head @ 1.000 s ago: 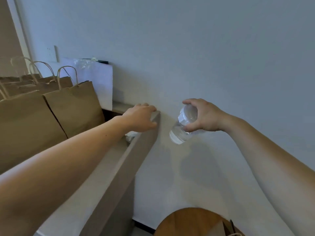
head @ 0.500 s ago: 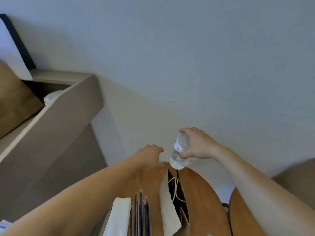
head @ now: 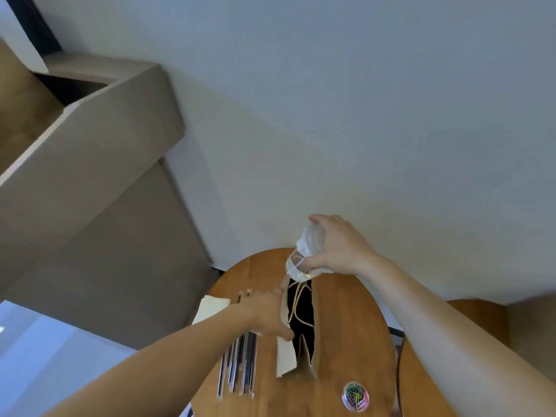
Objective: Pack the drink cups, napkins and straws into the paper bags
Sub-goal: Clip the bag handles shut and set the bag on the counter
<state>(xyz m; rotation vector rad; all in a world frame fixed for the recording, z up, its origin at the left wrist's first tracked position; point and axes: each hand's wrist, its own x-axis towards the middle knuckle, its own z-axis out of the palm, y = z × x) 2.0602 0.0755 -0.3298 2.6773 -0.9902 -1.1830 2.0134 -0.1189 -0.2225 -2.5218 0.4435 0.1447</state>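
Starting at the far left, a brown surface [head: 15, 94] is cut off by the frame behind a grey counter ledge [head: 90, 152], with too little showing to name it. The left forearm crosses a stack of white napkins [head: 210, 307] and a bundle of dark straws [head: 237, 365] on the round wooden table [head: 355, 335], hiding part of each; the straws are blurred. The left hand [head: 266, 314], blurred too, grasps the left wall of the open paper bag [head: 285, 353], thumb at the rim. The bag stands upright, its inside dark, string handles hanging into it. At its far rim the right hand [head: 341, 246] grips a clear lidded drink cup [head: 302, 260], tilted, base at the bag's mouth; whether it touches the rim I cannot tell. A clear tub of coloured paper clips [head: 355, 397] sits near the table's front edge, and another wooden surface [head: 427, 371] at the right is partly hidden by the right forearm.
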